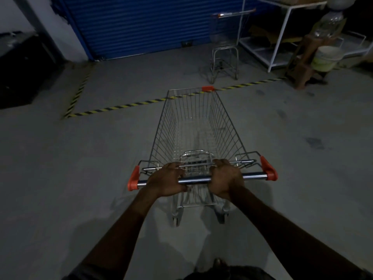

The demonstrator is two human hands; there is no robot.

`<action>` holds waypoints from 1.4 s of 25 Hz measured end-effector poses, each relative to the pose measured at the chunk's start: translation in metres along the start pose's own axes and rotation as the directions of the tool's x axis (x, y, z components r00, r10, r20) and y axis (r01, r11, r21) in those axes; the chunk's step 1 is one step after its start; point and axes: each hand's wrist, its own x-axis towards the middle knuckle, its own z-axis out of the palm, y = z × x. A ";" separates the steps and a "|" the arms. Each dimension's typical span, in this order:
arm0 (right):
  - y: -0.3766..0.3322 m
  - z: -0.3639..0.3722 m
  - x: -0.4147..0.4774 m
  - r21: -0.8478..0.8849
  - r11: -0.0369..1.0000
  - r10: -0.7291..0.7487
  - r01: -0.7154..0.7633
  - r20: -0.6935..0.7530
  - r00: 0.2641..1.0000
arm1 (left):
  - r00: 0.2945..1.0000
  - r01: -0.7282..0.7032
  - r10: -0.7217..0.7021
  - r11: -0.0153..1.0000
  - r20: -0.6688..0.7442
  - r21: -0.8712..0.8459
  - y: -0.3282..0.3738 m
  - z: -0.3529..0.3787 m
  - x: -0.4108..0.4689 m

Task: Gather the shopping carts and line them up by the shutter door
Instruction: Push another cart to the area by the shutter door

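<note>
Left hand (168,179) wrapped around the handle bar (194,180) of the shopping cart (193,134), fingers curled over the top, thumb below. Right hand (226,178) clamped on the same bar just beside the left, a short bare stretch of metal showing between them. Both forearms stretched forward from the bottom of the view. Orange end caps (268,168) at each end of the bar, well outside the two hands. Wire basket empty, narrowing toward the far end, one orange corner guard (207,88) on its front rim. Rear wheels (176,218) visible under the handle on the grey concrete floor (60,178). Front of the basket reaching over a yellow-and-black striped line (121,107) taped across the floor. Beyond that line, a second cart (225,47) standing alone, just before the blue shutter door (151,25), its handle tipped with orange. Shutter fully down, filling the far wall. To the right of the second cart, a white metal rack (282,33) with low shelves. Further right, a brown stool (304,63) bearing a pale bucket (326,57) and a clear bottle (328,25). At far left, a dark bulky shape (22,67), too dim to identify.
</note>
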 end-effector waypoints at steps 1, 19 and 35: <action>0.010 -0.002 0.021 -0.016 1.000 0.000 0.000 -0.003 1.000 | 1.000 0.013 -0.013 1.000 -0.003 -0.013 -0.001 -0.007 0.020; 0.145 -0.058 0.430 0.097 0.995 0.009 0.002 -0.116 0.993 | 0.983 -0.004 0.006 1.000 -0.181 0.011 -0.091 -0.136 0.409; 0.248 -0.114 0.792 0.048 0.997 0.065 -0.060 -0.092 0.994 | 0.976 0.017 -0.017 1.000 -0.216 0.000 -0.193 -0.242 0.765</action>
